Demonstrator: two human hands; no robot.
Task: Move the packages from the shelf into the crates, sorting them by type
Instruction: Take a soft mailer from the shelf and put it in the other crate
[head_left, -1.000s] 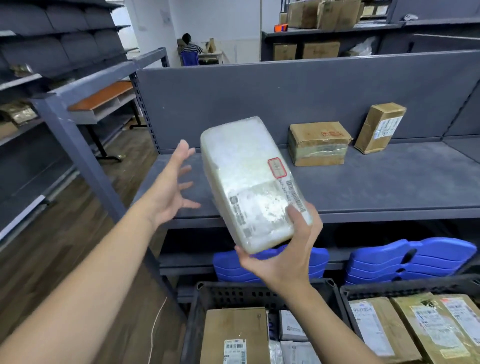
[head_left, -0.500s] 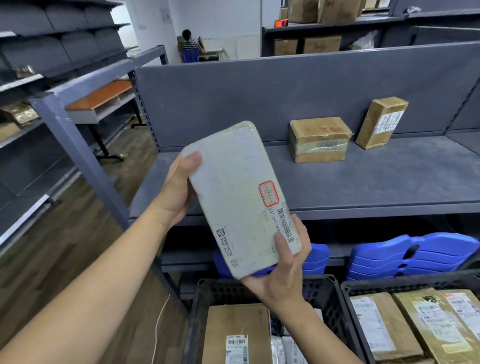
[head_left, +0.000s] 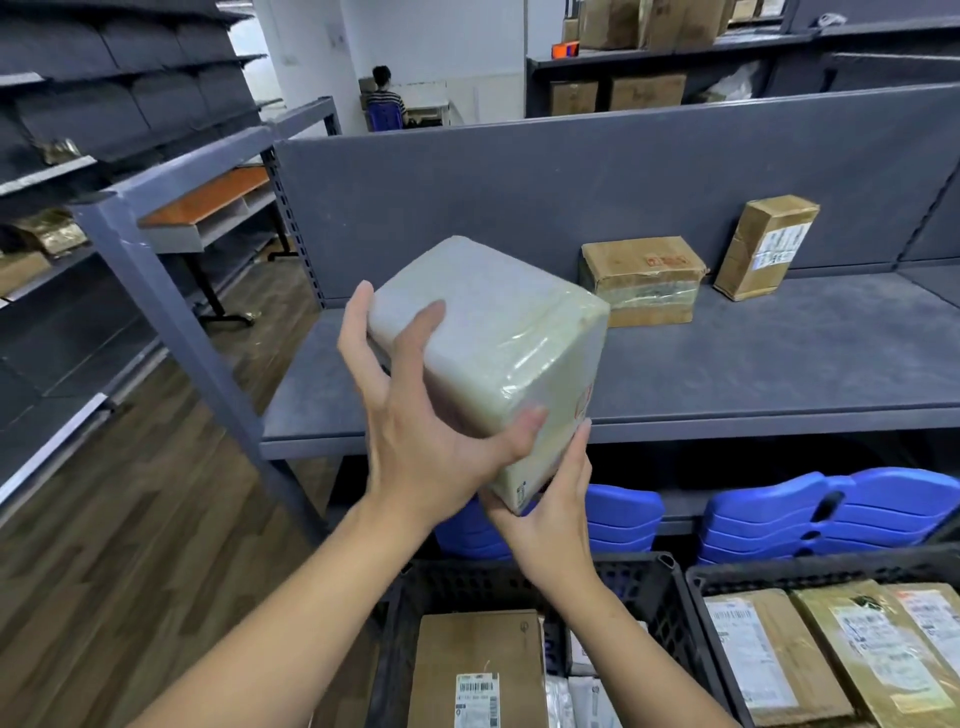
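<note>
A white foam package (head_left: 498, 343) wrapped in clear tape is held in the air in front of the grey shelf (head_left: 727, 374). My left hand (head_left: 421, 431) grips its near face with spread fingers and thumb. My right hand (head_left: 550, 509) cups its lower corner from below. Two brown cardboard boxes stand on the shelf: a flat one (head_left: 641, 280) and a tilted one (head_left: 766, 247) leaning on the back panel. Below, a black crate (head_left: 660, 582) holds a cardboard box (head_left: 478, 670) and white packets. A second crate (head_left: 810, 574) at right holds several brown parcels.
Blue plastic stacked pieces (head_left: 831, 514) lie on the lower shelf behind the crates. A grey shelf post (head_left: 171, 312) stands at left above wooden floor. More racks with boxes stand behind, and a person (head_left: 383, 96) sits at a far desk.
The package has turned so its label face points away to the right. My left hand shifted from its upper left edge to its near face. My right hand stays under the lower end.
</note>
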